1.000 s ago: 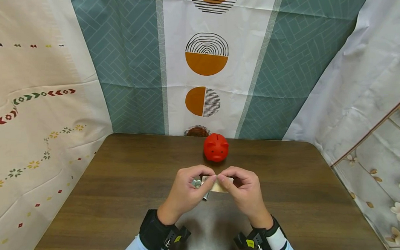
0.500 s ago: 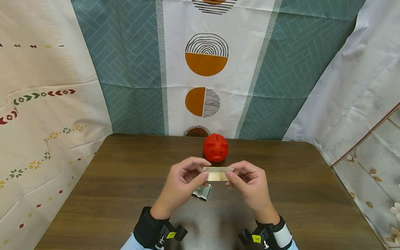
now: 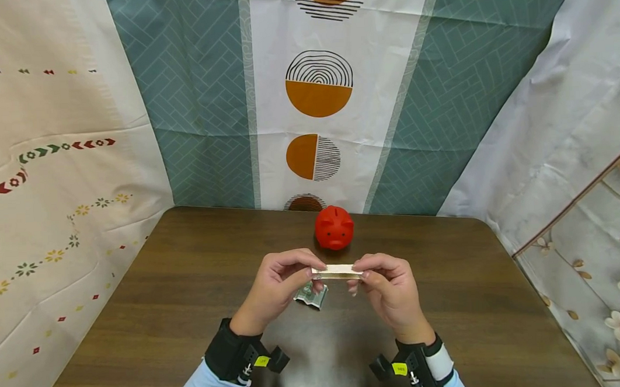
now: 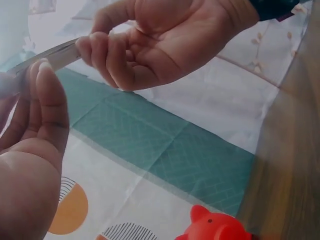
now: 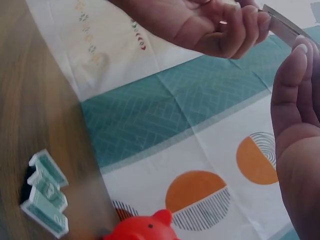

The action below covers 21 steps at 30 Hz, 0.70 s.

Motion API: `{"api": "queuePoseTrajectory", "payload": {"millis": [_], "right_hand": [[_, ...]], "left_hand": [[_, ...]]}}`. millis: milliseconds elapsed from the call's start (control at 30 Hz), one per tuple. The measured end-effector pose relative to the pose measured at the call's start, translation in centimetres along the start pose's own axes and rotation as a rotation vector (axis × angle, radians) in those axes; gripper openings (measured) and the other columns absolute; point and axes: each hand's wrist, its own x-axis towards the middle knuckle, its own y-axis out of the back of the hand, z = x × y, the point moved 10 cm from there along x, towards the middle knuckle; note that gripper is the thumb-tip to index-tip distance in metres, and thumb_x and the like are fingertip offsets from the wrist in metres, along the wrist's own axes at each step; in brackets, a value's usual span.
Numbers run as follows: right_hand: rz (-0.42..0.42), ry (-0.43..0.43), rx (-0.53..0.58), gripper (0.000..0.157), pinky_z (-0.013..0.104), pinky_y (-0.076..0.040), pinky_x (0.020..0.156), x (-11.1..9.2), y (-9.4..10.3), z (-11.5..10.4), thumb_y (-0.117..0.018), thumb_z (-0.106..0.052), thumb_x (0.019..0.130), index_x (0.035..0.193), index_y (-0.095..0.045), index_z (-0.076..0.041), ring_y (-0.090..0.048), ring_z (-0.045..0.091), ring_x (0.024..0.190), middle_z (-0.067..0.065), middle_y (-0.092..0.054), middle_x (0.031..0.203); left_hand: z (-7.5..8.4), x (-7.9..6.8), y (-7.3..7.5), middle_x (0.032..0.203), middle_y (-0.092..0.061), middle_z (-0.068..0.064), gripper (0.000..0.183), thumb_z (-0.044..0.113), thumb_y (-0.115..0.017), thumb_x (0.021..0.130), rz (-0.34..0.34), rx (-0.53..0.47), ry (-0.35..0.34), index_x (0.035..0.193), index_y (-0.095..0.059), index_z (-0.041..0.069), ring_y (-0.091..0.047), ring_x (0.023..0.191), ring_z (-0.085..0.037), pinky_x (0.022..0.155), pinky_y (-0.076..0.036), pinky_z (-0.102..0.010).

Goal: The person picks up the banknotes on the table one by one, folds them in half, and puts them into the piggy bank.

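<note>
Both hands hold a narrow folded banknote (image 3: 338, 272), pale yellowish, stretched level between them above the table. At its left end the left hand (image 3: 279, 287) pinches it between thumb and fingers; the right hand (image 3: 395, 291) does the same at the other end. In the left wrist view the folded note (image 4: 64, 56) appears edge-on as a thin strip. A green banknote (image 3: 311, 297), creased in zigzag folds, lies on the table below the left fingers, which partly cover it in the head view. The right wrist view shows this green note (image 5: 47, 197) whole.
Beyond the hands, near the table's back edge, stands a red piggy bank (image 3: 334, 228) with a slot on top, facing the person. The wooden table (image 3: 479, 301) backs onto a patterned curtain (image 3: 206, 117). Light cloths hang on both sides.
The hands have moved slightly apart from being together at the note's middle, now gripping its ends. The yellowish note has become narrower and tilted. The green note is more exposed.
</note>
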Motion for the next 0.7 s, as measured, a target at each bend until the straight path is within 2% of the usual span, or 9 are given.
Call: {"api": "queuePoseTrajectory", "payload": {"millis": [100, 233, 333, 500, 600, 700], "right_hand": [[0.025, 0.013, -0.059, 0.038, 0.025, -0.061, 0.078, -0.1, 0.2, -0.1, -0.042, 0.013, 0.100, 0.117, -0.074, 0.000, -0.073, 0.015, 0.083, 0.005, -0.075, 0.104], [0.138, -0.038, -0.287, 0.025, 0.025, -0.061, 0.070, -0.4, 1.2, 0.1, -0.057, 0.010, 0.097, 0.106, -0.075, -0.007, -0.070, 0.013, 0.074, 0.000, -0.074, 0.095], [0.199, -0.120, -0.444, 0.018, 0.026, -0.061, 0.065, -0.7, 2.0, 0.6, -0.069, 0.008, 0.092, 0.107, -0.070, -0.002, -0.068, 0.011, 0.069, -0.004, -0.073, 0.089], [0.178, -0.177, -0.499, 0.021, 0.032, -0.063, 0.068, -0.9, 2.0, 1.0, -0.070, 0.010, 0.090, 0.110, -0.066, 0.010, -0.070, 0.015, 0.071, -0.003, -0.074, 0.092], [0.153, -0.150, -0.550, 0.018, 0.031, -0.062, 0.067, -0.8, 1.8, 0.7, -0.070, 0.013, 0.088, 0.105, -0.068, 0.008, -0.069, 0.016, 0.072, -0.002, -0.073, 0.092], [0.114, -0.076, -0.609, 0.022, 0.026, -0.058, 0.060, -0.5, 1.2, 0.3, -0.069, 0.016, 0.086, 0.103, -0.071, 0.002, -0.064, 0.015, 0.070, 0.001, -0.071, 0.089]], "left_hand": [[0.3, 0.0, 0.0, 0.090, -0.067, -0.009, 0.012, -0.010, -0.055, 0.097, 0.011, 0.054, -0.028, 0.102, -0.064, -0.016, -0.063, 0.073, -0.016, 0.069, -0.058, -0.023], [0.6, 0.0, 0.0, 0.086, -0.066, -0.014, 0.008, -0.010, -0.065, 0.092, 0.059, 0.261, -0.041, 0.097, -0.070, -0.005, -0.060, 0.075, -0.015, 0.066, -0.056, -0.022], [0.5, -0.1, 0.0, 0.087, -0.067, -0.014, 0.015, -0.009, -0.071, 0.089, 0.086, 0.391, -0.020, 0.101, -0.071, 0.001, -0.058, 0.077, -0.014, 0.064, -0.055, -0.024], [0.3, -0.2, 0.4, 0.088, -0.068, -0.014, 0.024, -0.007, -0.072, 0.090, 0.113, 0.472, 0.017, 0.112, -0.069, 0.002, -0.059, 0.075, -0.013, 0.063, -0.056, -0.026], [0.4, -0.1, 0.4, 0.087, -0.070, -0.012, 0.019, -0.005, -0.073, 0.090, 0.105, 0.479, 0.002, 0.106, -0.073, 0.004, -0.060, 0.075, -0.013, 0.064, -0.056, -0.025], [0.8, 0.1, 0.0, 0.085, -0.071, -0.009, 0.013, -0.003, -0.074, 0.090, 0.083, 0.500, -0.059, 0.099, -0.075, 0.006, -0.059, 0.074, -0.014, 0.062, -0.056, -0.025]]}}
